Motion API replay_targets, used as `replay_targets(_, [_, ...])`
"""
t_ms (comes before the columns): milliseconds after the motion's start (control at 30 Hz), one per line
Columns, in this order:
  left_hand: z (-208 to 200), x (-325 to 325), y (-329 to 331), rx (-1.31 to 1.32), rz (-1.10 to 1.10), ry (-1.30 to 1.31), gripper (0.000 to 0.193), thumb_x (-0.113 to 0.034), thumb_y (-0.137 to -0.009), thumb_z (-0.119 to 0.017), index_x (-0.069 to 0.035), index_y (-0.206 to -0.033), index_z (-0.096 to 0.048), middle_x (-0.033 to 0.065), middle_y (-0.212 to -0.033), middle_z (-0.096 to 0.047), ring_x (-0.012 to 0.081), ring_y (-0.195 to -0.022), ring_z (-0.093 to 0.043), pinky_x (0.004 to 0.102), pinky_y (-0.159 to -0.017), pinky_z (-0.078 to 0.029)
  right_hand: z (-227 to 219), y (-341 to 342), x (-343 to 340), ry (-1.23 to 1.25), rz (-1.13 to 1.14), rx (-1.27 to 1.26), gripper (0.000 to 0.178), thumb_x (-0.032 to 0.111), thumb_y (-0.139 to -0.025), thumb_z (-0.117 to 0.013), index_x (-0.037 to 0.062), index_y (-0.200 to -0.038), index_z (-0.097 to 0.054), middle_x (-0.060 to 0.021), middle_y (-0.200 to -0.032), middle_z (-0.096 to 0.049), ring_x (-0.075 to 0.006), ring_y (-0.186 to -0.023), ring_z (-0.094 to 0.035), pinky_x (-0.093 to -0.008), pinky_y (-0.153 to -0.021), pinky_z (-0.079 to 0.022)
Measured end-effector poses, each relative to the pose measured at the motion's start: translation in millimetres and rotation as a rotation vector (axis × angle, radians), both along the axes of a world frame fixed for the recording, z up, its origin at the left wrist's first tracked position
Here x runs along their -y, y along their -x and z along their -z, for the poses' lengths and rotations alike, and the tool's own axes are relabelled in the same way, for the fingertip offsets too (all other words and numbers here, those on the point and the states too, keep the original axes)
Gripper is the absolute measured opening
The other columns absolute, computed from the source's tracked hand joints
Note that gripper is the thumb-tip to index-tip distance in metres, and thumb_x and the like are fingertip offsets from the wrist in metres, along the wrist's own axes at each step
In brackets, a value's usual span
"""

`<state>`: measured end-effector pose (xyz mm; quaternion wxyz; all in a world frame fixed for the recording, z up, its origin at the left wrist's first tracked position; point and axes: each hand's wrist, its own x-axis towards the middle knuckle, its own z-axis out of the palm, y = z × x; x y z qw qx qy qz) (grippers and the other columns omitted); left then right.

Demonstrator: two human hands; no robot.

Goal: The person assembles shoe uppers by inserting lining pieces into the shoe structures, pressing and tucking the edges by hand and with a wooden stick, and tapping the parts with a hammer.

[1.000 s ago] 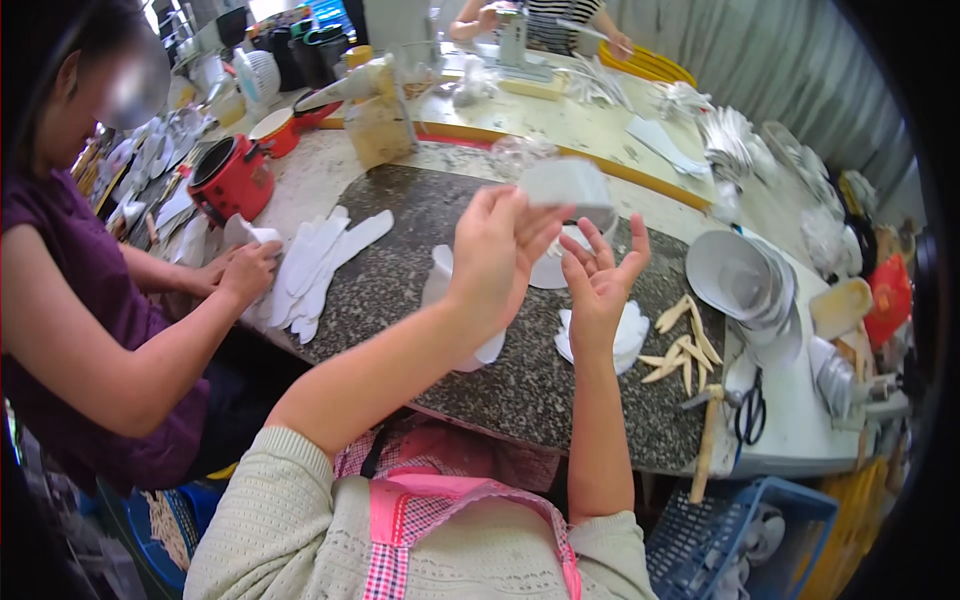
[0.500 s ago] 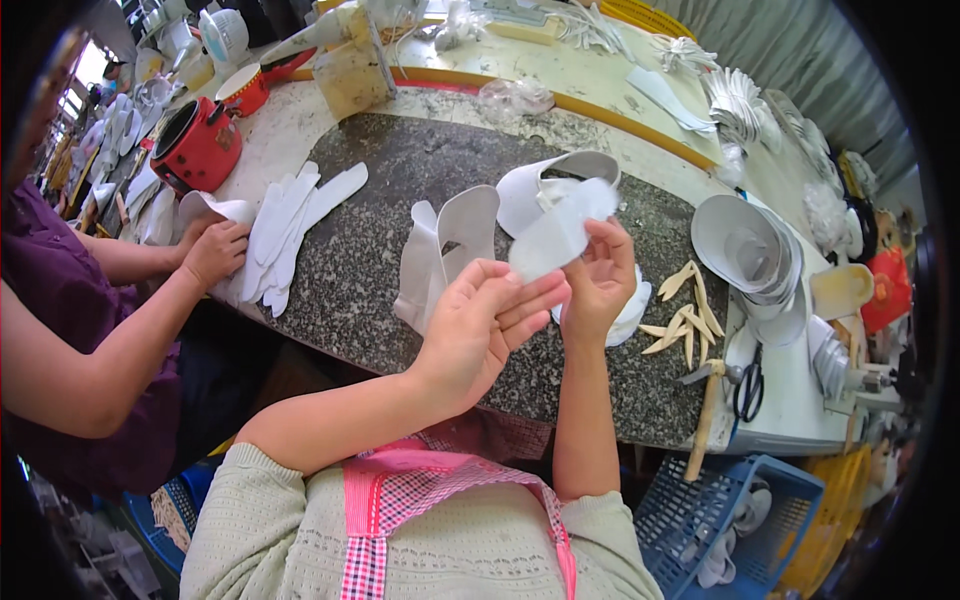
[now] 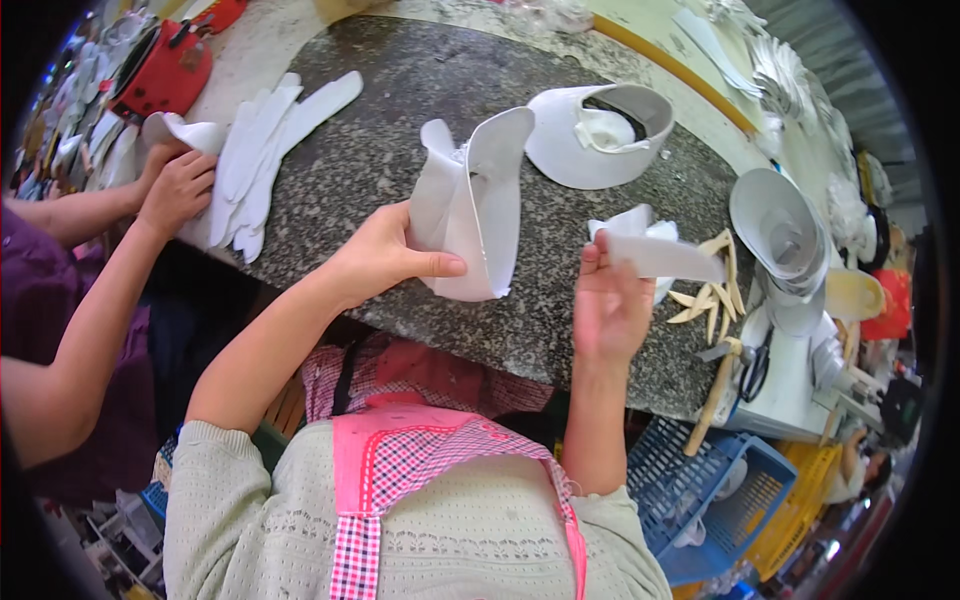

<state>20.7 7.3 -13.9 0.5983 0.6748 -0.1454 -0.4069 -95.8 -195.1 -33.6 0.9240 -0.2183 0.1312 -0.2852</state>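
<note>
My left hand (image 3: 400, 250) grips a pale grey-white shoe upper (image 3: 470, 215) by its near left side, thumb across the front and fingers hidden behind it. The upper stands on its edge on the dark speckled stone slab (image 3: 340, 215). My right hand (image 3: 615, 305) is raised over the slab's right part, its fingers slightly smeared by motion. Pinched in it is a thin white curved sole-shaped piece (image 3: 660, 257). Behind that piece lie more white pieces (image 3: 635, 222), partly covered. A second white upper (image 3: 600, 140), curved into a ring, rests farther back.
Tan pointed strips (image 3: 715, 300), a hammer (image 3: 715, 395) and scissors (image 3: 755, 375) lie at the right. Nested white uppers (image 3: 780, 235) stand beyond them; a blue basket (image 3: 700, 500) is below. At left, a co-worker's hands (image 3: 180, 190) hold a white piece near white strips (image 3: 265, 160).
My left hand has left the white sole-shaped piece and taken hold of the standing upper. My right hand has carried the piece right and down. The view has shifted.
</note>
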Motion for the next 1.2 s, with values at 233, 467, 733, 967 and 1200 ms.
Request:
replay_targets(233, [6.8,-5.5,-58.1,0.239,0.351,0.0,0.027,-0.002,-0.069,-0.073,-0.003,-0.095,-0.064,0.0041,-0.09,-0.067,0.0115,-0.086,-0.061,0.0286,-0.084,-0.046,30.5,11.3,-7.6,1.023,0.242,-0.253,0.023,-0.013,-0.073,-0.062,0.0059,-0.081,-0.052,-0.0017,-0.092,-0.051,-0.0127,-0.083,-0.054,-0.0239,-0.073,-0.044])
replay_targets(467, [37.3,-53.0,-62.5,0.472,0.538,0.164,0.014,-0.019,-0.083,-0.057,-0.009,-0.085,-0.067,0.0053,-0.094,-0.068,0.0137,-0.096,-0.061,0.037,-0.108,-0.022,14.6,13.0,-17.1,1.352,0.12,-0.333,0.022,-0.011,-0.065,-0.066,0.0003,-0.083,-0.059,-0.011,-0.104,-0.047,-0.0229,-0.098,-0.052,-0.0305,-0.083,-0.045])
replay_targets(733, [42.5,-48.4,-57.4,0.552,0.584,0.167,0.025,-0.013,-0.081,-0.06,-0.005,-0.104,-0.063,0.0131,-0.107,-0.062,0.025,-0.098,-0.06,0.0347,-0.086,-0.047,5.9,-31.6,-53.2,1.87,-0.049,0.051,0.021,-0.01,-0.062,-0.067,-0.0018,-0.081,-0.064,-0.0116,-0.085,-0.056,-0.0241,-0.073,-0.064,-0.0289,-0.06,-0.052])
replay_targets(967, [47.2,-61.2,-54.6,0.332,0.491,0.103,0.027,-0.013,-0.082,-0.06,-0.004,-0.107,-0.062,0.0124,-0.107,-0.062,0.0237,-0.098,-0.059,0.0341,-0.087,-0.047,18.5,-33.9,-59.2,1.922,-0.052,-0.232,0.023,0.0,-0.057,-0.069,0.0021,-0.08,-0.063,-0.0115,-0.085,-0.058,-0.0258,-0.07,-0.059,-0.0327,-0.057,-0.048])
replay_targets(1200, [36.7,-50.7,-49.2,0.026,0.373,0.093,0.029,-0.013,-0.082,-0.06,-0.002,-0.109,-0.061,0.0117,-0.106,-0.062,0.0225,-0.098,-0.059,0.0335,-0.087,-0.046,26.2,-34.7,-58.1,1.797,-0.103,-0.327,0.022,0.0,-0.06,-0.071,0.0049,-0.08,-0.063,-0.0098,-0.086,-0.057,-0.0242,-0.072,-0.058,-0.0336,-0.06,-0.048])
